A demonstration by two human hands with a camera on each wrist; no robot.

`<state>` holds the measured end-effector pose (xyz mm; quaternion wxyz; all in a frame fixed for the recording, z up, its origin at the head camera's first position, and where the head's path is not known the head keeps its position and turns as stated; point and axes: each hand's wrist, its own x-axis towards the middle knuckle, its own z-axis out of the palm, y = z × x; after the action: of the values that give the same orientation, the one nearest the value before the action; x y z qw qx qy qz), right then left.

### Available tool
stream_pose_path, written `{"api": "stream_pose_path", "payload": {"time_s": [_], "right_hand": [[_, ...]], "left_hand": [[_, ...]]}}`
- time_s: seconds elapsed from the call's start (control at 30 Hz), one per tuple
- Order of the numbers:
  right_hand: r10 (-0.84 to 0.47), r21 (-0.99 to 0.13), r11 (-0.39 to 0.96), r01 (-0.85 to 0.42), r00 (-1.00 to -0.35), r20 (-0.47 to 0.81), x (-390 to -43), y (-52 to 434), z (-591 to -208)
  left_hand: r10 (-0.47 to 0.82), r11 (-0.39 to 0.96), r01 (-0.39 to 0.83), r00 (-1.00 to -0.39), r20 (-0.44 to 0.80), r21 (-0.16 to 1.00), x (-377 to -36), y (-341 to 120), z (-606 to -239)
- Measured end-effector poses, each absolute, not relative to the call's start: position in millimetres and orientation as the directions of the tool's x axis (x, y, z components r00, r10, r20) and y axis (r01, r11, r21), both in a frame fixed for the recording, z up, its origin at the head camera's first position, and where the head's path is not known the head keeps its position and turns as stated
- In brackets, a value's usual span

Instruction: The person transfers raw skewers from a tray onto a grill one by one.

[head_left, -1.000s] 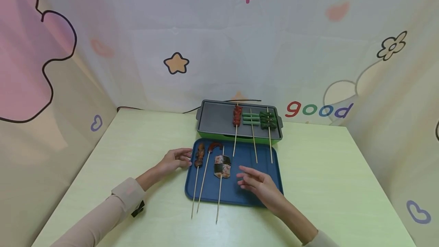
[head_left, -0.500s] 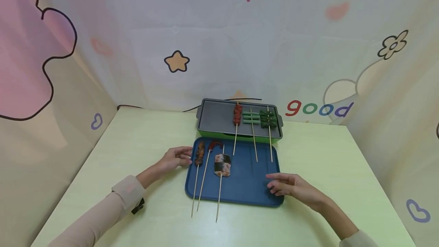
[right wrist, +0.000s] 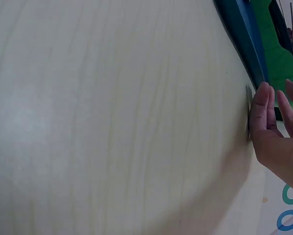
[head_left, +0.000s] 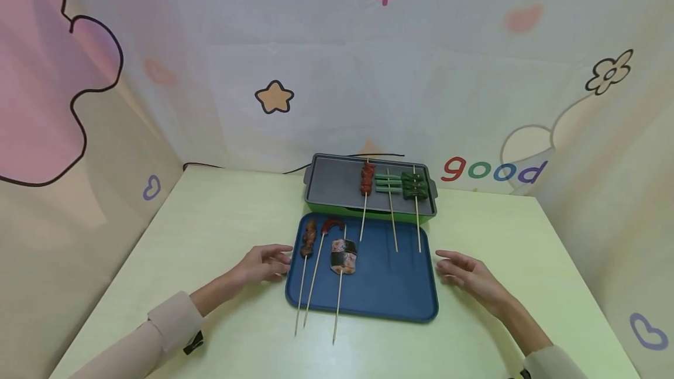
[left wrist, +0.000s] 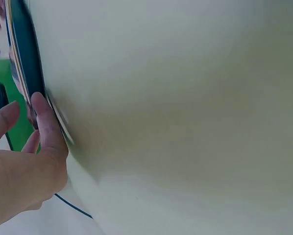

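A blue tray is lying on the pale green table, just in front of a green-sided griddle that is standing at the far edge by the patterned backdrop. The left hand is resting at the tray's left edge, its fingers lying relaxed and slightly apart, their tips touching the rim and gripping nothing. The right hand is hovering just beside the tray's right edge, its fingers stretched out loosely and close together, holding nothing; whether they are touching the rim I cannot tell. On the left part of the tray three skewers are lying side by side, sticks pointing toward the person and reaching past the near rim: a dark brown skewer, a red curved skewer and a seaweed-wrapped block skewer. Three more are lying with their food ends on the griddle and their sticks hanging over the tray: a red meat skewer, a light green bean skewer and a dark green vegetable skewer. A black cable is running behind the griddle.
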<state>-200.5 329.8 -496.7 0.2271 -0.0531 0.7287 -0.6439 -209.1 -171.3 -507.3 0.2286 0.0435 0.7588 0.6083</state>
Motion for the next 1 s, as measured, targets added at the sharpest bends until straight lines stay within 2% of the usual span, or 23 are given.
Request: {"api": "stream_pose_path", "payload": {"time_s": [0.2, 0.5, 1.0], "right_hand": [[-0.382, -0.951, 0.249, 0.185, -0.883, -0.271, -205.3, 331.7, -502.8], [-0.402, -0.938, 0.307, 0.164, -0.871, -0.284, -209.6, 331.2, -502.4], [-0.372, -0.951, 0.251, 0.180, -0.889, -0.266, -210.2, 329.7, -507.8]], "left_hand": [[0.406, 0.265, -0.184, -0.869, -0.282, 0.946, -171.3, -172.5, -501.2], [0.465, 0.193, -0.298, -0.811, -0.355, 0.935, -130.7, -159.0, -499.2], [0.478, 0.169, -0.354, -0.787, -0.390, 0.920, -131.6, -145.7, -499.7]]}}
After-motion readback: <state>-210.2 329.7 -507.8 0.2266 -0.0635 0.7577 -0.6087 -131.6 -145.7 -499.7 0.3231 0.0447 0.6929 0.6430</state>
